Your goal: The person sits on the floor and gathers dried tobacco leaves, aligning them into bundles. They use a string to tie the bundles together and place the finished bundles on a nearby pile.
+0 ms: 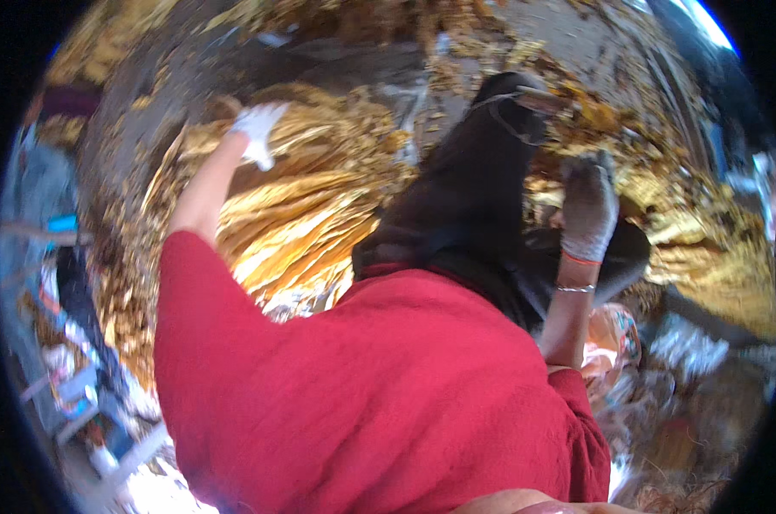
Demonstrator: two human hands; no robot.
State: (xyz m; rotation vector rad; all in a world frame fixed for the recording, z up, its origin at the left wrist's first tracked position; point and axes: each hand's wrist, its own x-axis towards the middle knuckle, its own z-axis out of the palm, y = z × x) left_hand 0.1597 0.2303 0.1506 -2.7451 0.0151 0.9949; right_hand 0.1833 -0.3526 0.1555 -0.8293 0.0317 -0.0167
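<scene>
In the head view, the work is seen from above, with some blur. A wide heap of dried golden-brown leaves [289,227] is laid out at the person's left, just beside the dark trousers [452,201], its long folds fanned toward the body. Over the far part of this heap the left hand [260,133] is held out, covered by a white glove. Its grip is spread, the thumb parted from the fingers — no leaf can be made out between them. Whether the heap is touched by the hand cannot be told.

The right hand [590,206], in a greyer glove, is held near the person's right knee. Its fingertips are pointed away from the body and blurred into the scraps beyond — whether its grip is spread or pressed together cannot be told. A red band [581,260] is worn at the glove's cuff, and a silvery bracelet [576,289] below it on the wrist.

More yellow-brown leaves [718,278] are strewn at the right, and the grey floor [576,34] is littered with bits. A pale cord [496,101] is draped across the trousers. Near the right forearm, a pinkish-orange bag [605,338] and clear plastic [689,349] are seen. The torso is covered by a red top [379,368].
</scene>
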